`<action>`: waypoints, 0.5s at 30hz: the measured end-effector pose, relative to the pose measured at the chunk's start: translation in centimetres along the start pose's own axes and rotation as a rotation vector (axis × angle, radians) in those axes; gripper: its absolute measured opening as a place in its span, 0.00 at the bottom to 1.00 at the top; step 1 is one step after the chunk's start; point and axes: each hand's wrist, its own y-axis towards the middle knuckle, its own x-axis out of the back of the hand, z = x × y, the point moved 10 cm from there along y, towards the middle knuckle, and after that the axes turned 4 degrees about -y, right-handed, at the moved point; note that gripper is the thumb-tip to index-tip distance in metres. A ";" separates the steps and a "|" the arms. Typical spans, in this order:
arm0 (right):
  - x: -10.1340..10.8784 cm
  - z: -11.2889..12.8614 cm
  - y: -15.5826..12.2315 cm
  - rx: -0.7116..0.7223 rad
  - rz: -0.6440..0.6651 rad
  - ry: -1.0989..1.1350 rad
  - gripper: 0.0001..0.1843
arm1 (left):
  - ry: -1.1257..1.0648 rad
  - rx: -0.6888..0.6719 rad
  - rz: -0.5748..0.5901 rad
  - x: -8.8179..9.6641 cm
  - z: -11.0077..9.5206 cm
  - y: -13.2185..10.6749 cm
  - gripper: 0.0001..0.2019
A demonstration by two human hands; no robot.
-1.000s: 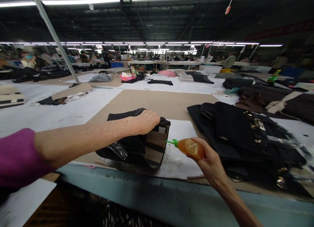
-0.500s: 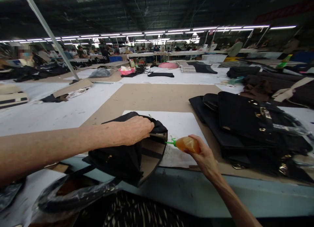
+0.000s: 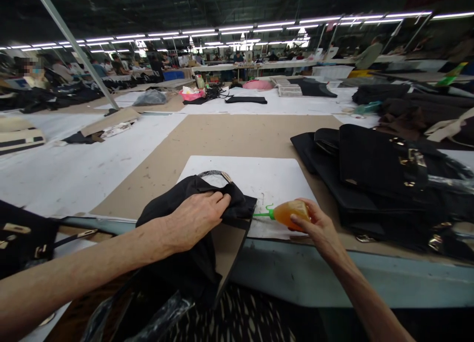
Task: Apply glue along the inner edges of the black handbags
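My left hand point(image 3: 194, 218) grips the top of a black fabric bag point(image 3: 188, 243) that hangs over the near edge of the table; the bag's brown lining panel point(image 3: 225, 250) faces right. My right hand point(image 3: 318, 226) holds a small amber squeeze bottle point(image 3: 291, 212) whose green nozzle point(image 3: 262, 214) points left, almost touching the bag's edge. Both sit over a white sheet point(image 3: 259, 179) on brown cardboard point(image 3: 222, 134).
A stack of black bags with gold fittings point(image 3: 377, 174) lies to the right. Another black bag point(image 3: 22, 238) is at the lower left. The blue table edge point(image 3: 333, 278) runs across the front. Further tables hold fabric, and people work in the background.
My left hand has pulled the black bag toward me, off the white sheet and over the table edge. My right hand with the bottle followed, nozzle staying near the bag.
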 end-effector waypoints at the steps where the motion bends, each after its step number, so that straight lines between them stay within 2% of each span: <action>1: 0.0 -0.3 -0.1 -0.021 0.004 0.016 0.30 | -0.011 0.009 -0.009 0.1 0.0 -0.1 0.15; 9: 0.2 -2.6 -0.6 -0.127 0.029 0.089 0.28 | -0.028 0.033 -0.053 0.6 -0.5 -0.5 0.15; 15: -0.1 -2.1 -1.3 -0.129 0.057 0.088 0.26 | -0.010 0.021 -0.076 0.8 -0.6 -0.3 0.14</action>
